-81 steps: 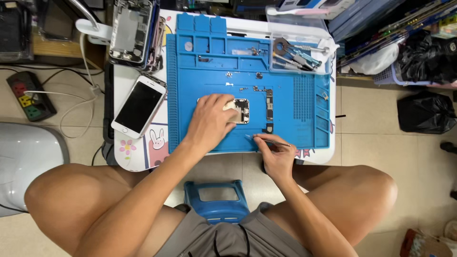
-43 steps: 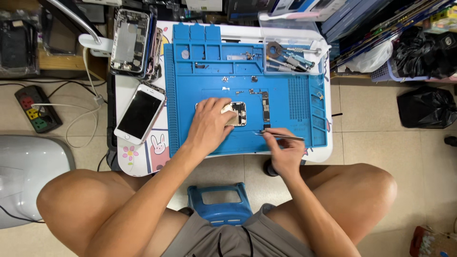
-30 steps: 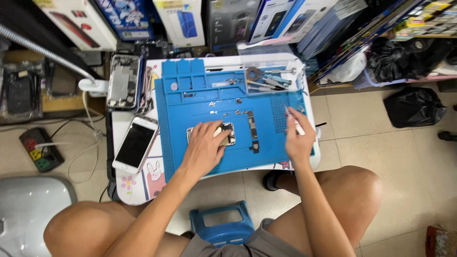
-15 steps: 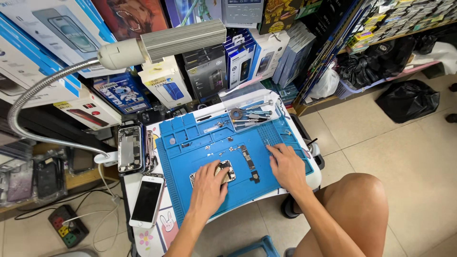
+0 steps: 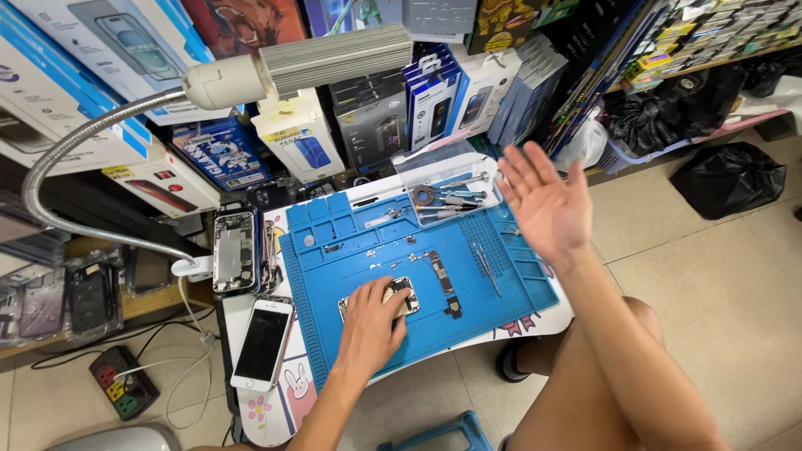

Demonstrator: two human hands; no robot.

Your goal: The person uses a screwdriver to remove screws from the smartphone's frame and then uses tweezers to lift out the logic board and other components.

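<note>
Phone housing [image 5: 399, 298], opened, lies at the blue mat's [image 5: 368, 250] 6 o'clock, pinned flat under the left hand [image 5: 370, 321]. Right hand [image 5: 545, 205] hangs raised at 2 o'clock, all 5 fingers spread, empty; tweezers [image 5: 487, 269] lie untouched, likely needed next.

Opened phone on the blue mat

The phone [image 5: 393, 299] lies flat near the middle of the mat [image 5: 501, 288], towards its front edge, back shell up and open, with metal parts showing inside. Its left half is covered by the left hand [image 5: 370, 327]. A narrow dark board [image 5: 439, 271] lies just right of it on the mat, and thin tweezers [image 5: 488, 266] lie further right.
</note>
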